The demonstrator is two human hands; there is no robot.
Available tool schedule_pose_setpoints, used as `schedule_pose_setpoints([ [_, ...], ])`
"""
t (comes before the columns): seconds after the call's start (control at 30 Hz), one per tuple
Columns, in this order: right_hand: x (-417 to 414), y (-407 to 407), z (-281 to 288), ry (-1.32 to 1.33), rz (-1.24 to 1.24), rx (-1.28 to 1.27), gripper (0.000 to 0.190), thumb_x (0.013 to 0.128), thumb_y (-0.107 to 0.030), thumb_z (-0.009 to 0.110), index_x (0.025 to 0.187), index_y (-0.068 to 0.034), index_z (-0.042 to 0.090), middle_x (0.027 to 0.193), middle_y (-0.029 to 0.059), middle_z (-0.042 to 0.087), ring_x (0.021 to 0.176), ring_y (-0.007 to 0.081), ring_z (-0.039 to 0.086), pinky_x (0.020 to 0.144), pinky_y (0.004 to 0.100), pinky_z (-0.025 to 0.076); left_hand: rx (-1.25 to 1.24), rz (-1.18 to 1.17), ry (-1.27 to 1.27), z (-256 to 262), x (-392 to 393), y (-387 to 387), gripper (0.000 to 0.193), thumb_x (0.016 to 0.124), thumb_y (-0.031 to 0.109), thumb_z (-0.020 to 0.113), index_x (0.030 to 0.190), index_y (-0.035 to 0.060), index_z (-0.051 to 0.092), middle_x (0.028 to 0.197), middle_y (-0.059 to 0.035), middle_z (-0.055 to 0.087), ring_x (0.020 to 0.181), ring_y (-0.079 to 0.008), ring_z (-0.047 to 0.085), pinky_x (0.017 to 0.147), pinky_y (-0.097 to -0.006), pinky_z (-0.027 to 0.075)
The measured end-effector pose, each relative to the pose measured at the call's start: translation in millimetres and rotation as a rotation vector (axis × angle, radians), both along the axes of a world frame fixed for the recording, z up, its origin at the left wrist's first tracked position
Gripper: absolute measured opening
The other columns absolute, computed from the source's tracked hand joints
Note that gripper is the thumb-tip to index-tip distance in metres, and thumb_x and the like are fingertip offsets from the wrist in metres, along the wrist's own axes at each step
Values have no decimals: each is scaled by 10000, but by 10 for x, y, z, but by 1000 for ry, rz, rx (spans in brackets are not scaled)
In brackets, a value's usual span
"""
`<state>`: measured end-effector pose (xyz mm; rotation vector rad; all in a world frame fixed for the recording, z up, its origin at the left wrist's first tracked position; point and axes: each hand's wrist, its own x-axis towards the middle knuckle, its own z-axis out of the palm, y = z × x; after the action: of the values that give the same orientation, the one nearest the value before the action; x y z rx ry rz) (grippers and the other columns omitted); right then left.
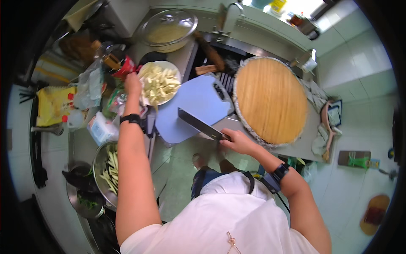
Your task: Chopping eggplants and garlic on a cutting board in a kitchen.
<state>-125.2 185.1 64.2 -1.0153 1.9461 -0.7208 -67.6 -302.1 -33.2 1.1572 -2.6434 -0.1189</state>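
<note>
My right hand (236, 141) grips the handle of a Chinese cleaver (199, 123). Its dark blade points up and left over the near part of a light blue plastic cutting board (196, 95). My left hand (132, 84) is at the left rim of a white plate (179, 71), close to a red packet (127, 67). Whether the fingers hold the plate or the packet cannot be made out. Pale cut vegetable pieces (160, 84) are heaped on the plate, and a strip hangs over its near edge beside the board.
A round wooden board (271, 101) covers part of the sink, right of the faucet (233, 6). A lidded glass bowl (168, 31) stands at the back. Left of my forearm are a steel bowl (96, 168) with pale strips, a tissue pack (103, 128) and a plastic bottle (74, 119).
</note>
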Motion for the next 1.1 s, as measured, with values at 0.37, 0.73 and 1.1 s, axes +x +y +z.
schedule_pose_setpoints([
  [0.37, -70, -119, -304, 169, -165, -157, 373, 803, -235, 603, 1121, -44, 565, 912, 188, 659, 849, 380, 623, 767, 447, 492, 133, 56, 292, 149, 324, -416, 317, 809, 226, 630, 1077, 57, 630, 917, -120, 692, 843, -274, 667, 759, -384, 508],
  [0.73, -103, 56, -298, 36, -393, -193, 268, 828, -261, 628, 909, -26, 528, 700, 182, 580, 675, 354, 578, 611, 437, 426, 590, -225, 674, 840, 290, 1826, 238, 884, 142, 585, 1082, 10, 602, 854, -36, 592, 754, -135, 541, 702, -285, 463],
  [1.1, 131, -5, 2, 450, -243, -227, 242, 864, -220, 592, 1050, -81, 524, 777, 197, 642, 709, 408, 616, 614, 490, 475, 467, -123, 428, 5, 582, 2732, 181, 763, 65, 585, 935, 60, 643, 868, -126, 616, 796, -321, 605, 709, -411, 488],
])
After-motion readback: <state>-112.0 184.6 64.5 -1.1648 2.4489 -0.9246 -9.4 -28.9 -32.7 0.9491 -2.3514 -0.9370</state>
